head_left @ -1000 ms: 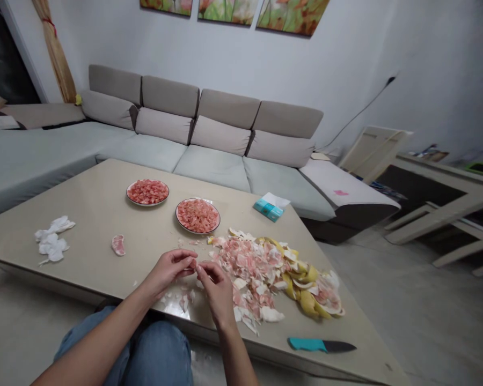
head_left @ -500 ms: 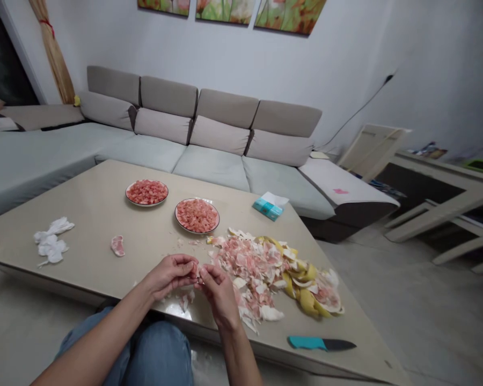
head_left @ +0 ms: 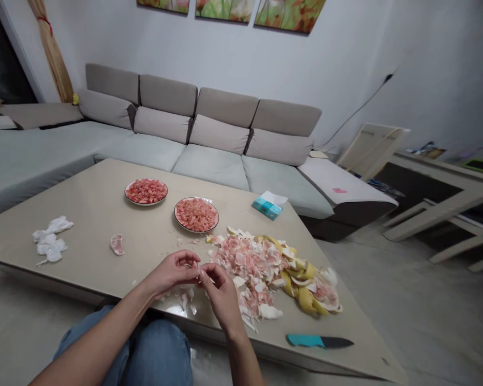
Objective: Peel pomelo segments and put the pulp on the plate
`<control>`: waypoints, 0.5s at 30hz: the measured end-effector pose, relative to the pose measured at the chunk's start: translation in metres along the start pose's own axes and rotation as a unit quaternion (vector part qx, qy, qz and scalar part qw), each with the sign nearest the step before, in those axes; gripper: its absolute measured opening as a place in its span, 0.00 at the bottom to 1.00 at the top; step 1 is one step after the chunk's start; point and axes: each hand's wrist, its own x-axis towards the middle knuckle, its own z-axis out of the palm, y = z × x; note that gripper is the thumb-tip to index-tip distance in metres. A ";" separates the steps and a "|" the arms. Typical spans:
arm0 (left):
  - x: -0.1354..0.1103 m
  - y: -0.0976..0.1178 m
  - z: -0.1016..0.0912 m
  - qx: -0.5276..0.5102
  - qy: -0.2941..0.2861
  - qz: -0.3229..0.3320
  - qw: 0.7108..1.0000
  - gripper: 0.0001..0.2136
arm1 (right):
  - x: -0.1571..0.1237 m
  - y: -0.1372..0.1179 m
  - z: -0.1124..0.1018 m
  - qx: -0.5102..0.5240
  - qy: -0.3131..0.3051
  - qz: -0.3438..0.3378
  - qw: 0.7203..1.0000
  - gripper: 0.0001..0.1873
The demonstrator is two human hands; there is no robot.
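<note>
My left hand (head_left: 169, 273) and my right hand (head_left: 220, 292) meet over the near edge of the beige table (head_left: 96, 209), fingers pinched together on a small pink piece of pomelo flesh (head_left: 194, 265) that is mostly hidden by the fingers. Just right of my hands lies a heap of pink-and-white membrane scraps (head_left: 249, 268) and yellow peel (head_left: 306, 295). Two plates of peeled pink flesh, the left plate (head_left: 146, 191) and the right plate (head_left: 196, 214), stand farther back. One unpeeled segment (head_left: 117, 244) lies alone to the left.
A teal-handled knife (head_left: 320, 341) lies near the table's front right edge. Crumpled white tissues (head_left: 50, 239) sit at the left, a tissue pack (head_left: 269, 205) at the back right. A grey sofa (head_left: 209, 139) wraps behind the table. My jeans-clad knee (head_left: 161, 348) is below the edge.
My hands have stayed together at the same spot, with the fingers working slightly on the piece. The view has shifted a little.
</note>
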 end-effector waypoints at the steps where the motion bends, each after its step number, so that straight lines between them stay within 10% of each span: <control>1: 0.000 0.000 0.000 0.006 0.002 0.002 1.000 0.15 | 0.000 0.000 0.000 -0.007 0.001 -0.003 1.000 0.11; 15: -0.003 0.007 -0.002 0.043 -0.016 -0.031 0.998 0.12 | 0.003 -0.007 -0.016 -0.044 0.028 -0.012 0.999 0.13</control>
